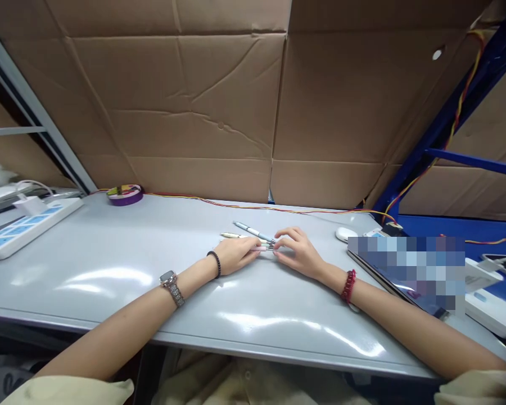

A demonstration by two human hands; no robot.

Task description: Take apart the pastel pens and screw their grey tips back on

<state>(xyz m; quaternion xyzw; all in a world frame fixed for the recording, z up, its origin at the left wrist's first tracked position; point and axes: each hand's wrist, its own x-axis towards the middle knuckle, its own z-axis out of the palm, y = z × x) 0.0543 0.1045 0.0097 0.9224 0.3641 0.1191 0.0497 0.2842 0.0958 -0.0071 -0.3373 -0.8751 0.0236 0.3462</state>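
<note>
Several slim pens lie close together near the middle of the grey table. One is a light blue pen point(253, 231) and another a pale yellow-green pen point(231, 235). Coming from the left, my left hand point(236, 254) has its thumb and fingers closed on the nearer pens, among them a pinkish one point(261, 248). Opposite it, my right hand point(299, 253) curls its bent fingers and thumb around the tips of the pens. The hands are a short gap apart, and the left fingers partly hide the pen barrels.
A purple tape roll point(125, 195) sits at the back left, near a white power strip point(34, 228). At the right are a white mouse point(346, 234) and a dark flat device point(388, 277), partly blurred. A red-yellow cable point(236, 206) runs along the cardboard wall point(194, 112).
</note>
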